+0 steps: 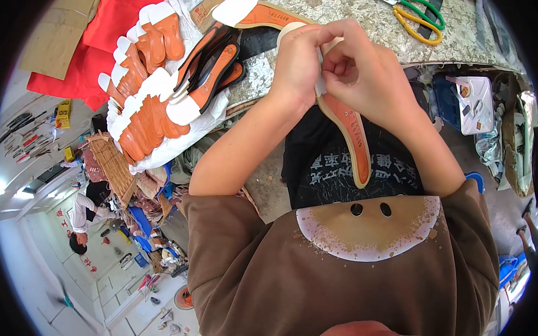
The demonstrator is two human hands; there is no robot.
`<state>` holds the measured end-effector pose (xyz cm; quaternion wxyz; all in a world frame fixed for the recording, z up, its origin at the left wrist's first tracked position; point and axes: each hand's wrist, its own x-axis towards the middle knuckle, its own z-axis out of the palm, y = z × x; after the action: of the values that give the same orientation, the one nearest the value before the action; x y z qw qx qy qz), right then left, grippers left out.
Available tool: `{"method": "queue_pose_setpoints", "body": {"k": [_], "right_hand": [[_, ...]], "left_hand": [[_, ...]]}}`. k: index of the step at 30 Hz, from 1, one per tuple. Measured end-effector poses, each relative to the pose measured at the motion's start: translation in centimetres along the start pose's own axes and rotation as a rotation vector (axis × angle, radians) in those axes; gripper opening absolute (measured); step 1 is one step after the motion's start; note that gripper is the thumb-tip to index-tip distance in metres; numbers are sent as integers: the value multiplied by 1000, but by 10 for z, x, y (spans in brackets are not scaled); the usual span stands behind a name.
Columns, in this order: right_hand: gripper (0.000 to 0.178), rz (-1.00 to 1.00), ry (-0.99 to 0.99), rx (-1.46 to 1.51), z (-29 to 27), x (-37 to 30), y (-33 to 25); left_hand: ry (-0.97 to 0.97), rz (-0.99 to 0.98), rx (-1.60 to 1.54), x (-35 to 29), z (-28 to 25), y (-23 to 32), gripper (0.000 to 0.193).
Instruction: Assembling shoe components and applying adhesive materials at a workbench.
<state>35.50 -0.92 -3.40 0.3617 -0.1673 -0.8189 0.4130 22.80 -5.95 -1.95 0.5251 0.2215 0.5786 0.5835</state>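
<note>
An orange shoe insole (349,132) with a pale rim and a white front part hangs between my hands, its narrow heel end pointing toward my lap. My left hand (300,63) is closed around the white front part. Curled at the same part's right edge is my right hand (366,70), thumb and forefinger bent into a ring; the exact grip is partly hidden. Just beyond my left hand, another orange and white insole (269,15) lies on the worktable (346,2). Left of it rests a pile of black-edged insoles (209,75).
Rows of orange and white insoles (152,122) lie on white cloth at the left, beside red material (107,31). Scissors (410,15) with green and yellow handles lie at the far right. A tray (474,104) stands below the table edge. Another person (84,216) is far left.
</note>
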Motion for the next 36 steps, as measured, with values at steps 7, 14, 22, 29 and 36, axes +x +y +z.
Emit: {"method": "queue_pose_setpoints", "body": {"k": [7, 14, 22, 29, 36], "right_hand": [[43, 283, -139, 251, -10, 9, -6], [42, 286, -138, 270, -10, 8, -4], [40, 311, -140, 368, -11, 6, 0], [42, 376, -163, 517, -15, 6, 2], [40, 413, -158, 674, -16, 7, 8]], "left_hand": [[-22, -59, -111, 0, -2, -1, 29], [-45, -54, -117, 1, -3, -4, 30], [-47, -67, -127, -1, -3, -2, 27], [-18, -43, -71, 0, -5, -3, 23], [55, -20, -13, 2, -8, -8, 20]]}}
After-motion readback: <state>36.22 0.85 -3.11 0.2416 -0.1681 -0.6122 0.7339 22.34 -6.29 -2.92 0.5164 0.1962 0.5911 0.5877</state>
